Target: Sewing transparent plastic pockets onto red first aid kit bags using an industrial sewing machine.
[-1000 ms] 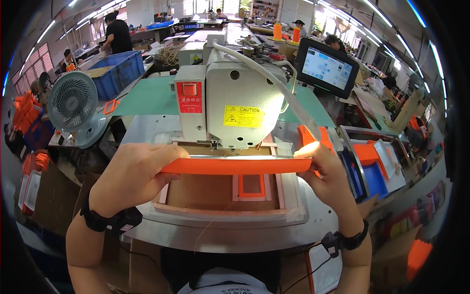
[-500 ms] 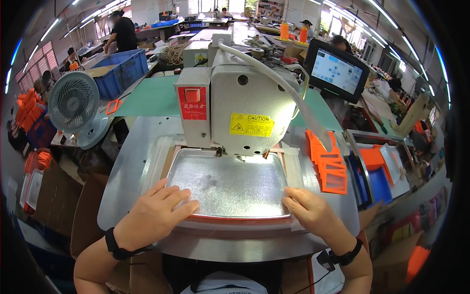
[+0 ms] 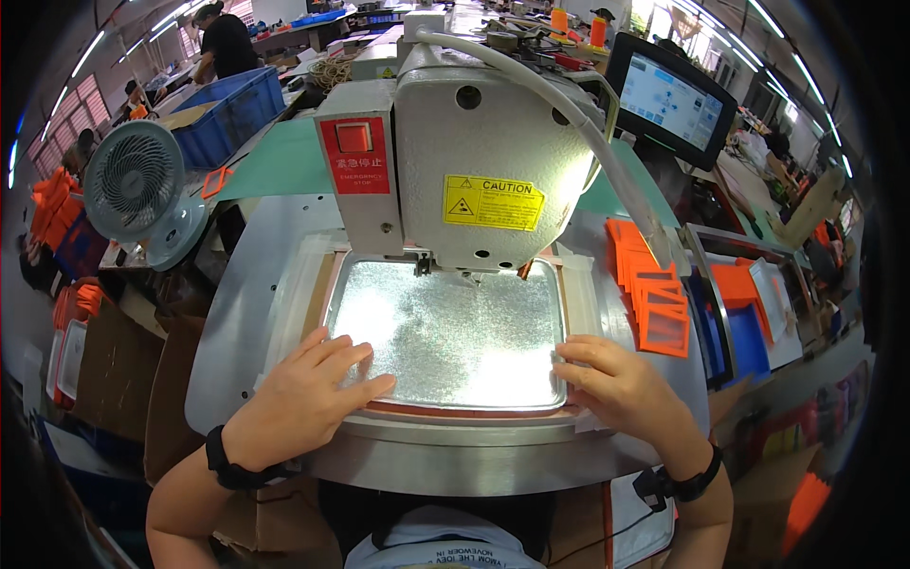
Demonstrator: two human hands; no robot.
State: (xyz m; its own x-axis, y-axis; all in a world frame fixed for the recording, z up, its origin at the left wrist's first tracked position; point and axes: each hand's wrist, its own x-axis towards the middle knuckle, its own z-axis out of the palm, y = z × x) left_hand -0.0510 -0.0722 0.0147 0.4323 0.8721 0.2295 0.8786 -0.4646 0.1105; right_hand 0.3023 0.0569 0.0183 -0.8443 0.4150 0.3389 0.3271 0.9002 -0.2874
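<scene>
A silver, rectangular sheet [image 3: 444,327] with rounded corners lies flat in the framed work area under the white machine head [image 3: 483,133]. My left hand [image 3: 313,389] is open, fingertips spread on the sheet's lower-left edge. At the lower-right edge, my right hand [image 3: 626,389] is open too, its fingers touching the sheet and its thumb mostly hidden. A pale frame [image 3: 578,303] borders the sheet on the steel plate [image 3: 237,322]. Several small orange frames [image 3: 664,322] lie overlapping to the right.
A fan [image 3: 133,175] and blue crate [image 3: 227,123] stand left. A screen [image 3: 668,100] is at back right, above a bin [image 3: 744,351] holding orange and blue pieces. A cardboard box [image 3: 118,379] is lower left. A co-worker [image 3: 227,47] stands at the back.
The piece held up with its orange side showing was laid flat, silver side up, covering the opening. Since then my hands stay at its lower corners and the camera view has shifted slightly.
</scene>
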